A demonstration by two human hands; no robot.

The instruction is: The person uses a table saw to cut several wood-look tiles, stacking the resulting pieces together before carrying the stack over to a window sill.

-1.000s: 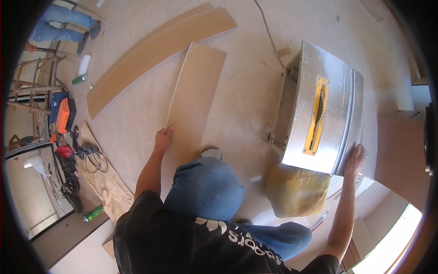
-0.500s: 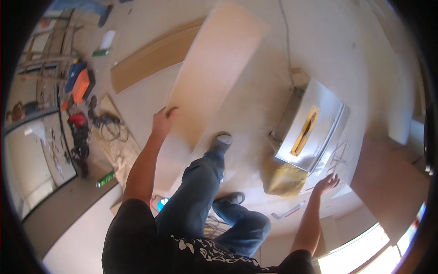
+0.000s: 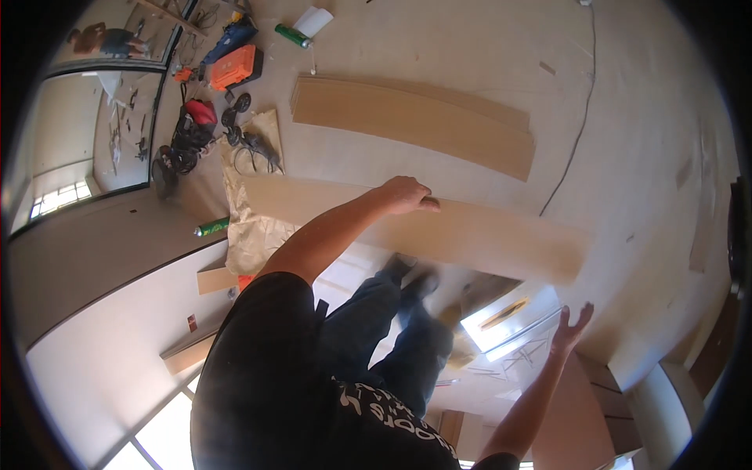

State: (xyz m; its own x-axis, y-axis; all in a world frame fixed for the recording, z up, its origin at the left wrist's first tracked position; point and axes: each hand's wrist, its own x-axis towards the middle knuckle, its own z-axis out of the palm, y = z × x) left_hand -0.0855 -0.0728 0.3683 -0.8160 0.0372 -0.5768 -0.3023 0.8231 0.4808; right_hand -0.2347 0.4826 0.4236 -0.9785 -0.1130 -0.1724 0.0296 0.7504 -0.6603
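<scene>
A long tan board [image 3: 486,235] stretches across in front of my legs. My left hand [image 3: 407,196] is closed over its far edge near the middle, thumb and fingertips at the edge. Off the board's right end, my right hand [image 3: 570,329] is held out with its fingers spread and holds nothing. Beyond the board, a stack of similar long boards [image 3: 415,121] lies on the floor. Below the board's right part sits a shiny metal box-shaped machine [image 3: 509,317] with a yellow slot plate in its top, partly hidden by the board.
Crumpled brown paper [image 3: 254,235], a red-and-black tool [image 3: 196,125], an orange case [image 3: 235,66] and green cans [image 3: 292,35] lie to the left, by a mirror [image 3: 94,133]. A cable [image 3: 580,129] crosses the floor. Thin offcuts [image 3: 525,356] lie beside the machine.
The board has swung from pointing away from me to lying crosswise, its far end now at the right. My left hand moved right with it, keeping its grip. My view has turned too.
</scene>
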